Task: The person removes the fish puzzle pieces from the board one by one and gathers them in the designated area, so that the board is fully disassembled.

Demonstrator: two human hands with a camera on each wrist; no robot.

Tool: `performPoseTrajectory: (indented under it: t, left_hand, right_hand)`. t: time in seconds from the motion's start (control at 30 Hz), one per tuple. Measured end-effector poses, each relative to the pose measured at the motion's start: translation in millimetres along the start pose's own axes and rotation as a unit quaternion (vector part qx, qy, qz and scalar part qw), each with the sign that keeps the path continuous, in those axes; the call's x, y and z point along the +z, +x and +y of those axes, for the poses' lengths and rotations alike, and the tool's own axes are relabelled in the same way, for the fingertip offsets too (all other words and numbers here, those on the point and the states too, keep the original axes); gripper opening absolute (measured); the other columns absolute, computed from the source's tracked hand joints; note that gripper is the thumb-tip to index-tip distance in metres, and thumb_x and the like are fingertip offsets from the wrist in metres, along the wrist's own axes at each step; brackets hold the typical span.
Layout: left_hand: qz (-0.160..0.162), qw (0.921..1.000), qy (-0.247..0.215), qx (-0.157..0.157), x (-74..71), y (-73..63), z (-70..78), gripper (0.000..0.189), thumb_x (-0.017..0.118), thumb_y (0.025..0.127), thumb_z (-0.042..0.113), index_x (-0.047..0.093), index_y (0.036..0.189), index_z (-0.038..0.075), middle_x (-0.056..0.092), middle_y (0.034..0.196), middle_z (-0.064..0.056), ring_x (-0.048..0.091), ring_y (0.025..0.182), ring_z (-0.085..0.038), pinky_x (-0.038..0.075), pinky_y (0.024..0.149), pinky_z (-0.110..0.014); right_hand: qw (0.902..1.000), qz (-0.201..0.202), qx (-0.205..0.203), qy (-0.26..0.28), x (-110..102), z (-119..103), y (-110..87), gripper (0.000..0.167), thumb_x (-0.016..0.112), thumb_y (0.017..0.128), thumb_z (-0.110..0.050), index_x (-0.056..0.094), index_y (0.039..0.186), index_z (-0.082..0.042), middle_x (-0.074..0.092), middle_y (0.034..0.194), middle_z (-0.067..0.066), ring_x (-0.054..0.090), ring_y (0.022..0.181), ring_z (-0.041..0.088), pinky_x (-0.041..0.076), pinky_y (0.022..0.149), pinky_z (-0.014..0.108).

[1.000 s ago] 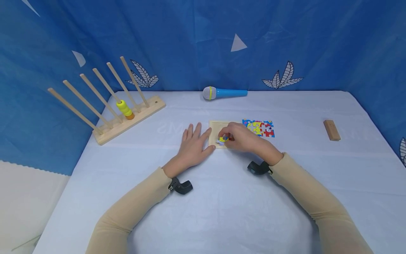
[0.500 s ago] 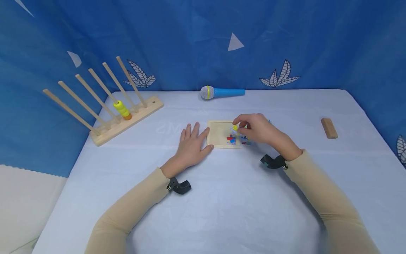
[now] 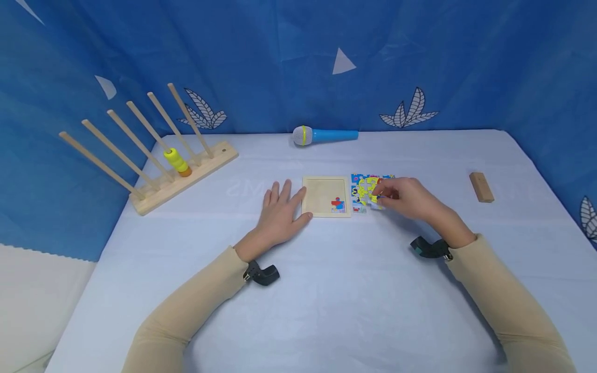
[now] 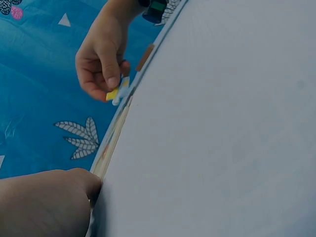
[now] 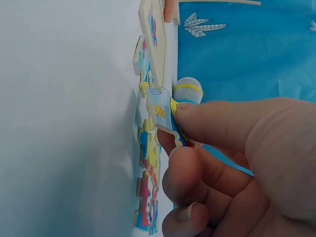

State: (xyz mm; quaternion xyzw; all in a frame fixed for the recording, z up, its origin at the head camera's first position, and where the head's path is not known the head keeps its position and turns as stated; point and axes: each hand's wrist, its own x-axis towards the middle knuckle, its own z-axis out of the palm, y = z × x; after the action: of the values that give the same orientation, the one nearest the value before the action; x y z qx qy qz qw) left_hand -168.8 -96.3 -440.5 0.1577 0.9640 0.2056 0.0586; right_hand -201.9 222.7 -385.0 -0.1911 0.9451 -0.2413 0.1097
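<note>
My right hand [image 3: 404, 198] pinches a jigsaw puzzle piece [image 5: 163, 111] between thumb and fingers, raised off the table. This piece shows pale blue, yellow and a small orange starfish in the right wrist view. Under and beside the hand lie several joined puzzle pieces [image 3: 367, 187], partly covered by the fingers. To their left is a shallow wooden puzzle tray [image 3: 322, 194], with a red and blue puzzle piece [image 3: 338, 205] in its lower right corner. My left hand [image 3: 279, 215] rests on the table with fingers spread, thumb and index finger at the tray's left edge.
A toy microphone [image 3: 326, 135] lies behind the tray. On the left stands a wooden peg rack [image 3: 186, 178] with yellow beads on one peg. A small wooden block [image 3: 481, 187] lies to the right. A blue curtain [image 3: 261, 62] hangs along the table's back edge.
My right hand has moved right with the held puzzle piece, from over the tray to over the joined pieces. The tray's corner piece now shows in full. My left hand stays put.
</note>
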Motion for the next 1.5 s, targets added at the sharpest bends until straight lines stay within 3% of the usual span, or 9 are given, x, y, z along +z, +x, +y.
performPoseTrajectory:
  t: [0.37, 0.97, 1.5]
  left_hand:
    - [-0.002, 1.0, -0.002, -0.002, 1.4, 0.9, 2.2, 0.07, 0.055, 0.1, 0.048, 0.036, 0.16, 0.016, 0.015, 0.17, -0.024, 0.002, 0.158, -0.049, 0.005, 0.126, -0.064]
    - [-0.002, 1.0, -0.001, -0.006, -0.4, -0.3, 0.6, 0.07, 0.055, 0.1, 0.047, 0.036, 0.16, 0.016, 0.015, 0.17, -0.023, 0.002, 0.158, -0.049, 0.005, 0.126, -0.064]
    - [0.001, 1.0, -0.004, -0.002, -1.3, -0.8, 1.4, 0.07, 0.056, 0.1, 0.047, 0.037, 0.159, 0.015, 0.015, 0.169, -0.025, 0.003, 0.157, -0.05, 0.005, 0.125, -0.065]
  right_hand:
    - [0.9999, -0.012, -0.01, 0.005, 3.4, 4.6, -0.8, 0.018, 0.073, 0.09, -0.004, 0.074, 0.108, -0.005, 0.06, 0.08, 0.005, 0.051, 0.076, 0.02, 0.042, 0.063, 0.024]
    - [0.9998, -0.018, 0.01, -0.002, 10.3, 3.0, 3.6, 0.02, 0.076, 0.089, -0.011, 0.072, 0.108, -0.007, 0.054, 0.077, 0.005, 0.049, 0.074, 0.019, 0.036, 0.061, 0.026]
    - [0.9983, -0.003, 0.037, -0.046, 15.8, 0.4, 4.2, 0.026, 0.08, 0.087, -0.016, 0.069, 0.108, -0.005, 0.063, 0.086, 0.009, 0.054, 0.084, 0.024, 0.046, 0.071, 0.032]
